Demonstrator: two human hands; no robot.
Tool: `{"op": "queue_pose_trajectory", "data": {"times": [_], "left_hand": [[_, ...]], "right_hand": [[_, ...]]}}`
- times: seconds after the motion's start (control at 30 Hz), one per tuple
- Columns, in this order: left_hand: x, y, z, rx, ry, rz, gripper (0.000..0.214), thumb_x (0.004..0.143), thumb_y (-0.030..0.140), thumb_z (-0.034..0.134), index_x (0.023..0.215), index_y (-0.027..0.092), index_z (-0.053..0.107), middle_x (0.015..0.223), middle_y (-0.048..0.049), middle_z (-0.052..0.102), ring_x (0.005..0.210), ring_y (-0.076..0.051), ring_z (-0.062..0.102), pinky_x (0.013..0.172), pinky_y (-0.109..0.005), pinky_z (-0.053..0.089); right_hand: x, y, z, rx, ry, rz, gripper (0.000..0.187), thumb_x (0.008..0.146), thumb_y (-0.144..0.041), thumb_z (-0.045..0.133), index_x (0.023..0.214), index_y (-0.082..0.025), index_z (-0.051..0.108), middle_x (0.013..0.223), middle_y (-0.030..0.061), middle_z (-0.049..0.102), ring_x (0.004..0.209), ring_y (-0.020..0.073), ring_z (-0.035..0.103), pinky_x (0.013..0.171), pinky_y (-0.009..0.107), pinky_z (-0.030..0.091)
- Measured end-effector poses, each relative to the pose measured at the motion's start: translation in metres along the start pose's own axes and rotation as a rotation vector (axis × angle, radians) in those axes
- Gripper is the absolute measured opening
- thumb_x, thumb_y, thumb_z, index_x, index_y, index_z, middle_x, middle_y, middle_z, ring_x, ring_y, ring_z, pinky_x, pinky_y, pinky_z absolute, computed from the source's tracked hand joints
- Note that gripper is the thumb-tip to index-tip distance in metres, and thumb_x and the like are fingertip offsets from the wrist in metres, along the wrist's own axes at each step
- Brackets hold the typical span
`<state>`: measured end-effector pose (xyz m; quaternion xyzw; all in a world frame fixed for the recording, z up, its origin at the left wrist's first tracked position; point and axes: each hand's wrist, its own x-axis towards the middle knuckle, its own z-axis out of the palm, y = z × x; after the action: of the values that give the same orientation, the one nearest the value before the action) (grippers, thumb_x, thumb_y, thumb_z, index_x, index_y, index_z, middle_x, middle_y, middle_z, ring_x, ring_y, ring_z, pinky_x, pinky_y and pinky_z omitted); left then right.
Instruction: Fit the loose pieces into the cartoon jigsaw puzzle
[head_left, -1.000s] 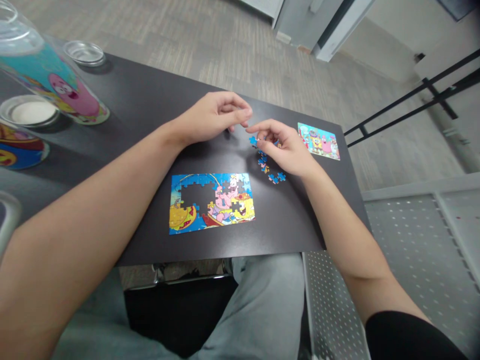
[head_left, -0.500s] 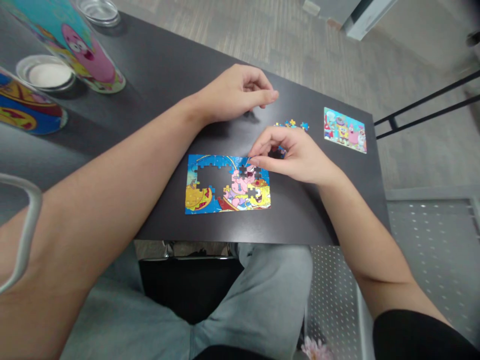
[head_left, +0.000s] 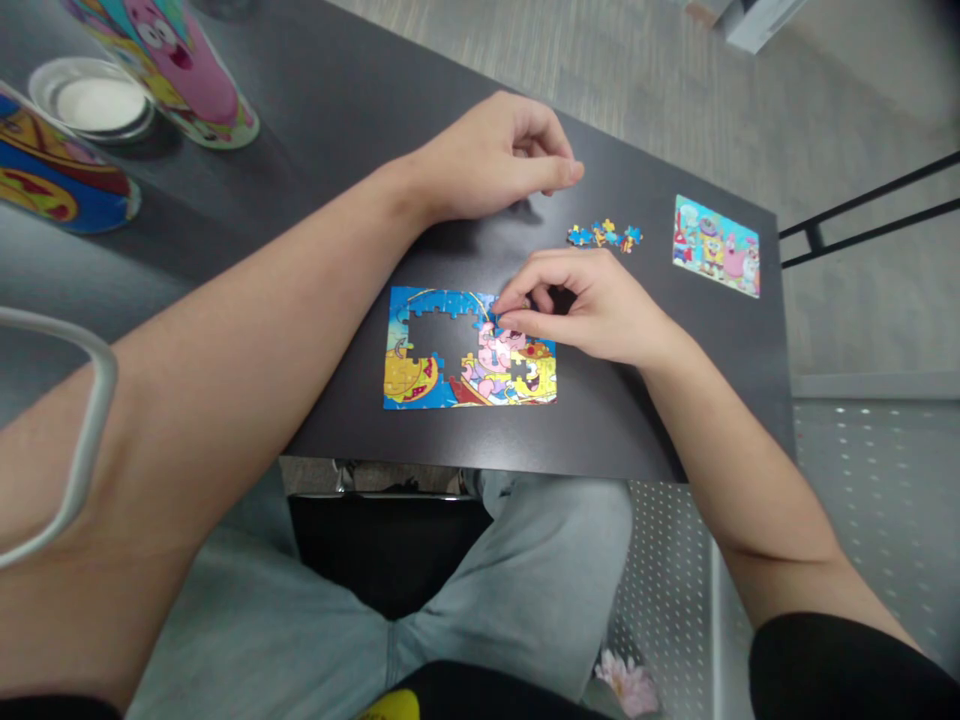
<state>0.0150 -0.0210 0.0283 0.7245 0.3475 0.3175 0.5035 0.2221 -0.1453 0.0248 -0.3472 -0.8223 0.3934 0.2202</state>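
A partly assembled jigsaw puzzle (head_left: 420, 390) with cartoon figures lies on the dark table near its front edge. Dark table shows through a large gap in its upper middle and a smaller one at the right. Over its upper right part is my right hand (head_left: 577, 300), thumb and forefinger pinched on a small puzzle piece (head_left: 496, 312) mostly hidden by the fingertips. My left hand (head_left: 517, 155) rests farther back on the table, fingers curled and thumb against the forefinger; whatever it may hold is hidden. Several loose puzzle pieces (head_left: 604, 235) lie in a cluster between the hands and the far edge.
A finished-looking cartoon picture card (head_left: 716, 247) lies near the table's right end. At the far left stand two printed cans (head_left: 206, 90) (head_left: 67, 170) with a round lid (head_left: 94, 100) between them. A black metal rail (head_left: 870, 205) runs beyond the table's right edge.
The whole view has shifted slightly. My right hand stays pinched at the puzzle's upper right, now covering slightly different parts of it. More of the loose pieces shows behind it. My left hand stays curled.
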Motion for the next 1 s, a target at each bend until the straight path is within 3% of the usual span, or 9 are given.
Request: {"op": "queue_pose_trajectory", "data": {"times": [0.23,0.4,0.53,0.67,0.77,0.87,1.0], "left_hand": [[-0.002,0.002,-0.001,-0.009,-0.006,0.010,0.026,0.117,0.009,0.092,0.099,0.026,0.085,0.093,0.0040,0.084,0.086,-0.012,0.071,0.085,-0.030,0.052],[-0.001,-0.002,-0.002,-0.003,-0.012,0.013,0.024,0.116,0.009,0.092,0.100,0.025,0.085,0.094,0.0038,0.085,0.086,-0.012,0.069,0.084,-0.030,0.052],[0.002,-0.011,-0.006,0.009,-0.024,0.063,0.011,0.112,0.028,0.096,0.105,0.026,0.087,0.105,0.0010,0.092,0.094,-0.016,0.073,0.089,-0.033,0.055],[0.003,-0.019,-0.010,0.023,-0.062,0.096,0.021,0.106,0.049,0.097,0.108,0.029,0.089,0.108,-0.0001,0.093,0.098,-0.019,0.072,0.094,-0.039,0.057],[0.004,-0.023,-0.011,0.022,-0.046,0.064,0.031,0.098,0.057,0.101,0.107,0.031,0.089,0.102,-0.0030,0.091,0.100,-0.025,0.077,0.094,-0.045,0.060],[0.006,-0.028,-0.012,0.012,-0.025,0.077,0.035,0.091,0.058,0.105,0.103,0.029,0.089,0.095,-0.0066,0.088,0.101,-0.031,0.084,0.089,-0.046,0.064],[0.007,-0.032,-0.013,0.014,-0.012,0.122,0.041,0.089,0.063,0.107,0.103,0.029,0.089,0.092,-0.0072,0.087,0.094,-0.029,0.084,0.084,-0.043,0.067]], "right_hand": [[0.003,0.004,-0.002,-0.092,0.028,-0.026,0.026,0.109,-0.055,0.098,0.115,-0.030,0.094,0.111,0.0050,0.077,0.089,0.0225,0.056,0.088,0.042,0.058],[0.003,0.002,0.000,-0.094,0.037,-0.030,0.030,0.110,-0.059,0.098,0.117,-0.030,0.092,0.106,0.0041,0.073,0.090,0.0234,0.056,0.091,0.045,0.060],[0.002,0.002,-0.006,-0.106,0.170,0.005,0.044,0.116,-0.074,0.090,0.118,-0.030,0.091,0.104,0.0055,0.072,0.088,0.0242,0.059,0.091,0.048,0.061],[-0.005,0.026,-0.037,-0.217,0.478,0.024,0.068,0.116,-0.097,0.078,0.122,-0.030,0.089,0.102,0.0065,0.070,0.090,0.0266,0.066,0.089,0.050,0.062],[-0.014,0.049,-0.071,-0.376,0.612,0.025,0.070,0.117,-0.099,0.074,0.120,-0.030,0.086,0.097,0.0052,0.070,0.090,0.0279,0.069,0.096,0.055,0.063],[-0.026,0.063,-0.098,-0.501,0.629,0.077,0.057,0.119,-0.086,0.079,0.115,-0.030,0.087,0.097,0.0060,0.074,0.090,0.0292,0.070,0.104,0.059,0.064],[-0.032,0.066,-0.110,-0.536,0.500,0.117,0.034,0.111,-0.065,0.092,0.109,-0.031,0.089,0.096,0.0058,0.077,0.087,0.0286,0.068,0.103,0.056,0.063]]}}
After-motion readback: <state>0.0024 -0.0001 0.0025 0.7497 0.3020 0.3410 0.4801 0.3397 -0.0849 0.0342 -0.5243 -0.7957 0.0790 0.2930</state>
